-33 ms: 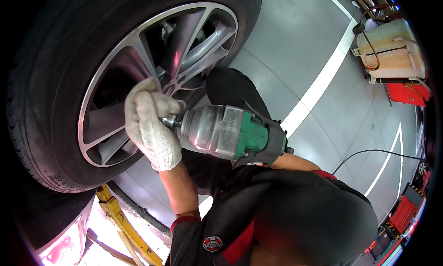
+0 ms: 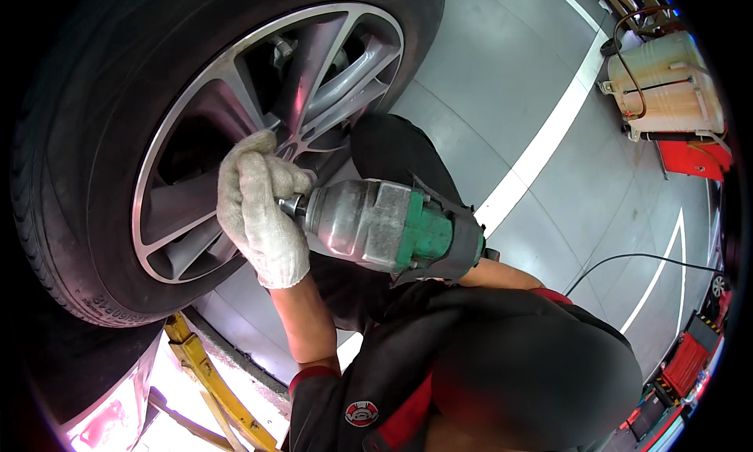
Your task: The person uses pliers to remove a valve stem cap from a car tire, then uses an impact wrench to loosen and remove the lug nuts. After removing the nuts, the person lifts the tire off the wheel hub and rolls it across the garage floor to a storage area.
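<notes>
My left hand (image 2: 263, 209), in a white knitted glove, is raised in front of the wheel's spokes. Its fingers curl round the short metal drive end (image 2: 293, 206) of an impact wrench; whatever sits deeper in the palm is hidden. The impact wrench (image 2: 384, 225) has a worn grey nose and a green and black body, and lies nearly level, pointing left. Behind its rear end comes my right forearm (image 2: 502, 274); that hand is mostly hidden, holding the tool. A silver multi-spoke wheel (image 2: 223, 107) with a black tyre (image 2: 86, 170) fills the upper left.
A yellow metal support (image 2: 205, 373) stands below the tyre. To the right, a grey tiled floor (image 2: 502, 83) carries white lines. A black hose (image 2: 627, 257) runs across it. A cream tank (image 2: 665, 87) on a red base (image 2: 690, 160) stands at upper right, and red equipment (image 2: 686, 366) at lower right.
My gloved left hand has shifted slightly to the right, and its fingers look a little more upright. The rear of the impact wrench has moved slightly left. The wheel is unchanged.
</notes>
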A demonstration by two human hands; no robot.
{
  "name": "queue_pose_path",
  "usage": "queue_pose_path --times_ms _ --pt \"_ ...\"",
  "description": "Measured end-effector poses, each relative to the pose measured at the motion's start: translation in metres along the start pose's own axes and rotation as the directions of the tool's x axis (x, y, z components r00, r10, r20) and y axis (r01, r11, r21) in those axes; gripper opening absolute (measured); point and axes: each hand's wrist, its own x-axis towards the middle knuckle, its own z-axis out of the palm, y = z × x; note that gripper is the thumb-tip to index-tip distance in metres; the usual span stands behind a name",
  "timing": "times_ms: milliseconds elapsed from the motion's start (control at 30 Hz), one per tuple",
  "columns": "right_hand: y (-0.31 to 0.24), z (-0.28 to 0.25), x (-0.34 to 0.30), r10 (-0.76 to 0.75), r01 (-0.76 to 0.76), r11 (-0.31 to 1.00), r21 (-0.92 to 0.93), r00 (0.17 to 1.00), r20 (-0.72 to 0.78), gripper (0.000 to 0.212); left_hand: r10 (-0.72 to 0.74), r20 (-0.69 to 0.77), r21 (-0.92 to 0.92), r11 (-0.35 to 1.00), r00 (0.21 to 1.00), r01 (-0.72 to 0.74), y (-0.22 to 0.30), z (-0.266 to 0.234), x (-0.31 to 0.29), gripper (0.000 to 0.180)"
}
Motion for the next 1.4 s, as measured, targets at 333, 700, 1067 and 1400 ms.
queue_pose_path --times_ms 333,700,1067,1400 --pt "0.017 -0.012 0.035 -0.444 0.219 -0.139 -0.966 0.858 0.258 0.06 -0.508 0.131 -0.521 0.696 0.851 0.495 -0.05 -0.005 -0.019 0.047" --pt "0.025 -0.036 0.09 -0.451 0.257 -0.353 -0.9 0.796 0.404 0.05 -0.474 0.027 -0.244 0.851 0.88 0.466 -0.069 -0.025 -0.003 0.049" --pt "-0.009 -0.014 0.092 -0.163 0.116 0.87 0.48 0.985 0.057 0.037 -0.351 0.034 0.135 0.93 0.936 0.343 -0.063 -0.044 0.007 0.057" --pt "-0.007 -0.051 0.093 -0.422 0.311 -0.401 -0.861 0.772 0.476 0.048 -0.21 -0.402 0.171 0.939 0.891 0.298 -0.152 -0.07 -0.085 0.047"
